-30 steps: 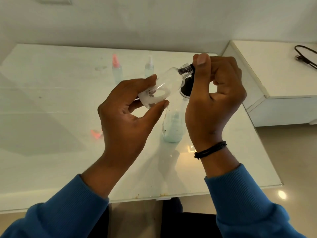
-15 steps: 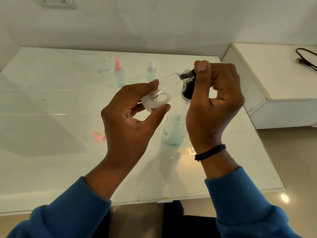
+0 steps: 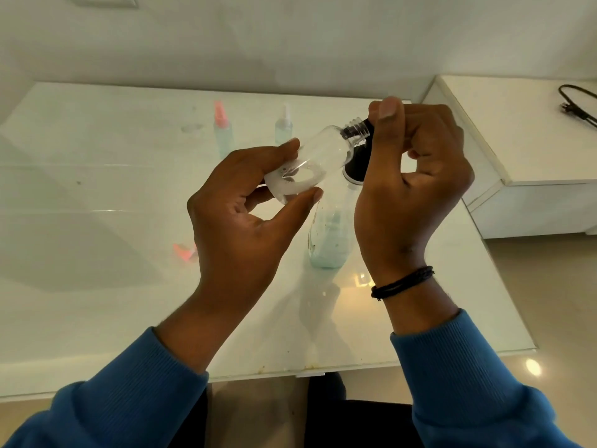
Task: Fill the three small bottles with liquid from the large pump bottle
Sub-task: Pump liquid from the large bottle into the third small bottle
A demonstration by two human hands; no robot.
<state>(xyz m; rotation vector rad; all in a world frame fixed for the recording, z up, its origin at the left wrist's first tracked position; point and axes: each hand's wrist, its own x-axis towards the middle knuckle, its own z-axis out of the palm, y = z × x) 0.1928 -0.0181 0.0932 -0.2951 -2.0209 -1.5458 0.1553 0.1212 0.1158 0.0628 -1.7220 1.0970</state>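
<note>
My left hand [image 3: 245, 202] holds a small clear bottle [image 3: 319, 153] by its base, tilted with its threaded neck up and to the right. The neck meets the black pump head [image 3: 357, 163] of the large pump bottle [image 3: 328, 240], which stands on the table with pale blue liquid low inside. My right hand [image 3: 413, 176] is curled over the pump head, thumb up beside the small bottle's neck. Two more small bottles stand at the back: one with a pink cap [image 3: 222, 130], one with a white cap [image 3: 284, 126].
A pink cap [image 3: 184, 250] lies on the white glass table [image 3: 97, 286] left of my left hand. A white cabinet [image 3: 523, 150] with a black cable [image 3: 578, 105] stands at the right. The table's front edge is close to my body.
Both hands and the tilted bottle keep nearly the same pose; the view has shifted down slightly.
</note>
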